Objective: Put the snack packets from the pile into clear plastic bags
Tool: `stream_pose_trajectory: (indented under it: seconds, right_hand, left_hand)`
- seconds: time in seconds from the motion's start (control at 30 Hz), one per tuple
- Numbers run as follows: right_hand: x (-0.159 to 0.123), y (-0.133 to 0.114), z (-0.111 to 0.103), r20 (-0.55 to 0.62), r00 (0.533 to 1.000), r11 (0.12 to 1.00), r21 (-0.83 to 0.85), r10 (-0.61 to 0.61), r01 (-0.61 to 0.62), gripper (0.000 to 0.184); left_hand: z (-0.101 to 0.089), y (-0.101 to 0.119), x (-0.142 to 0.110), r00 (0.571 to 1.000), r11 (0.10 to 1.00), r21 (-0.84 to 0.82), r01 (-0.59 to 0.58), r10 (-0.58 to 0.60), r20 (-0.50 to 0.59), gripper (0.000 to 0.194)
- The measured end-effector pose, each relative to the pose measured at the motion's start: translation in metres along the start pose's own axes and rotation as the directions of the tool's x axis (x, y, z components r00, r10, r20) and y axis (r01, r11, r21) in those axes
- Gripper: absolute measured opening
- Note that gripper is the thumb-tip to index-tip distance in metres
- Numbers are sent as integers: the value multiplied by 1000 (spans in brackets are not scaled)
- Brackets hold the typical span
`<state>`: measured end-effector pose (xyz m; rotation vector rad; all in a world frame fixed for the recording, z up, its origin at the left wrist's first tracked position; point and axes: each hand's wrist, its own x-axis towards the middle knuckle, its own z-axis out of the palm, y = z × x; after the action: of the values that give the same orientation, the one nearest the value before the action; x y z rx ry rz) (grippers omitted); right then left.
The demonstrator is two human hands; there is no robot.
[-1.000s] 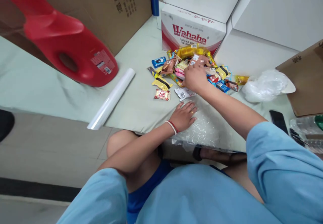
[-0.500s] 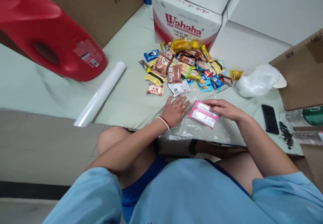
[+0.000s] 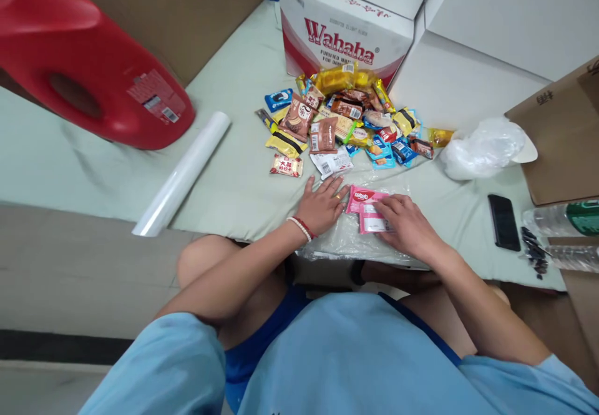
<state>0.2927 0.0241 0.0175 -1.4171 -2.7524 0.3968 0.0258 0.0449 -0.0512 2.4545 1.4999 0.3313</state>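
Observation:
My left hand (image 3: 322, 203) lies flat with fingers spread on the left edge of a clear plastic bag (image 3: 346, 240) on the pale green table (image 3: 234, 184). My right hand (image 3: 405, 224) presses down on two pink snack packets (image 3: 367, 209), one marked nabati, which rest on that bag. Its fingers are curved over the nearer packet. Just beyond both hands is a heap of several wrapped snacks (image 3: 346, 122) in brown, yellow, blue and red wrappers.
A Wahaha carton (image 3: 341, 34) stands behind the heap. A big red jug (image 3: 88, 78) lies at the left, with a white roll (image 3: 182, 171) beside it. At the right are a crumpled plastic bag (image 3: 482, 146), a black phone (image 3: 504, 221), cardboard (image 3: 561, 134) and a bottle (image 3: 566, 218).
My right hand left the snack heap, came back toward me with pink packets and laid them on the clear bag. My left hand stayed flat on the bag.

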Motion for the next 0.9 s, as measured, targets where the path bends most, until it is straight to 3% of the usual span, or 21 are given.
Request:
stream_pose_trajectory:
  seconds: [0.13, 0.23, 0.33, 0.47, 0.6, 0.77, 0.9]
  right_hand:
    - [-17, 31, -14, -52, 983, 956, 247, 178, -160, 55]
    - [-3, 33, -23, -176, 937, 923, 301, 302, -241, 51]
    - [24, 12, -16, -222, 956, 974, 165, 192, -157, 51]
    - [47, -15, 5, -72, 997, 997, -80, 15, -21, 52]
    - [50, -15, 11, 1, 999, 984, -173, -34, 34, 61]
    - [61, -8, -9, 66, 998, 978, -210, 16, -1, 60]
    - [71, 10, -44, 16, 994, 989, -94, 113, -111, 55]
  left_hand:
    - [1, 0, 0, 1000, 1000, -9, -8, 8, -5, 51]
    - [1, 1, 0, 1000, 1000, -5, -9, 9, -16, 52]
    - [1, 2, 0, 999, 1000, -1, -5, 5, -33, 51]
    - [2, 1, 0, 998, 1000, 0, -20, 20, -52, 50]
    - [4, -1, 0, 998, 999, 14, -39, 40, -52, 49]
    - [5, 0, -1, 998, 999, 14, -29, 30, -64, 52]
    - [5, 0, -1, 998, 999, 16, -28, 28, -56, 52]
